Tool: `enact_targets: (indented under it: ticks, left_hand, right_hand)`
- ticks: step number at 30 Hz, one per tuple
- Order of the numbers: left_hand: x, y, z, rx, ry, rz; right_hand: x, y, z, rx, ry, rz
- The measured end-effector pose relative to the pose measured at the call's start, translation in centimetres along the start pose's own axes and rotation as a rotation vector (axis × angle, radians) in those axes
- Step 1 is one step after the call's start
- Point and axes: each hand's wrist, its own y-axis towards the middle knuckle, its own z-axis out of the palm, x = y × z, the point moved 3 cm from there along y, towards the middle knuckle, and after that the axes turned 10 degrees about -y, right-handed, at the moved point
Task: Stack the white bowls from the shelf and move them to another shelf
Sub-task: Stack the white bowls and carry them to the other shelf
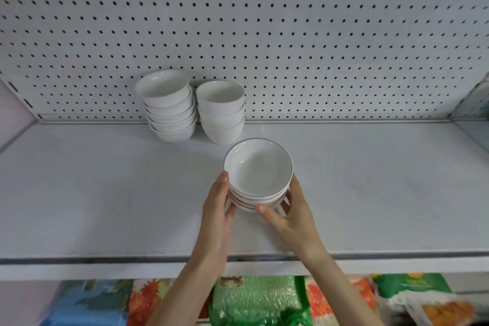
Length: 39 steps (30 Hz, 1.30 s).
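A stack of shallow white bowls with dark rims point(258, 169) sits at the middle of the white shelf point(105, 193). My left hand point(218, 204) presses against the stack's left side. My right hand point(288, 209) cups its right and front side, thumb under the lowest bowl. Both hands grip the stack. Behind it, against the pegboard, stand two taller stacks of plain white bowls: a leaning stack of several bowls point(168, 106) on the left and a stack of three point(221, 111) on the right.
A perforated white pegboard point(317, 47) forms the back wall. The shelf's front edge point(105, 262) runs across below my wrists. Colourful packaged bags point(259, 302) lie on the lower shelf underneath.
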Motion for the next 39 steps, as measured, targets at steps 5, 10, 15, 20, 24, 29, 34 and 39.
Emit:
enact_targets:
  ticks: [5, 10, 15, 20, 24, 29, 34, 39]
  left_hand:
    - [0.4, 3.4, 1.8, 0.037, 0.014, -0.034]
    - [1.3, 9.0, 4.4, 0.084, 0.083, -0.055]
    - [1.8, 12.1, 6.4, 0.107, 0.08, -0.046]
    - [2.0, 13.3, 7.9, 0.104, 0.125, 0.049]
    - [2.2, 14.3, 8.0, 0.082, 0.208, 0.07]
    - [1.8, 13.6, 7.6, 0.096, 0.319, 0.078]
    - [1.3, 12.5, 6.2, 0.162, 0.641, 0.123]
    - [-0.3, 10.2, 4.8, 0.185, 0.863, 0.168]
  right_hand:
    - [-0.2, 3.7, -1.2, -0.048, -0.019, -0.033]
    - [-0.1, 9.0, -3.7, -0.04, -0.029, -0.102]
    - [-1.4, 13.8, -4.9, 0.032, -0.105, -0.069]
    - [-2.2, 16.3, -5.2, 0.039, -0.14, -0.036]
    - [-2.2, 17.2, -5.6, 0.053, -0.132, -0.043]
    - [-2.1, 17.1, -5.8, 0.114, -0.153, 0.003]
    - [-2.4, 15.8, -7.2, 0.166, -0.286, 0.073]
    - [-0.3, 13.7, -9.0, 0.207, -0.595, -0.02]
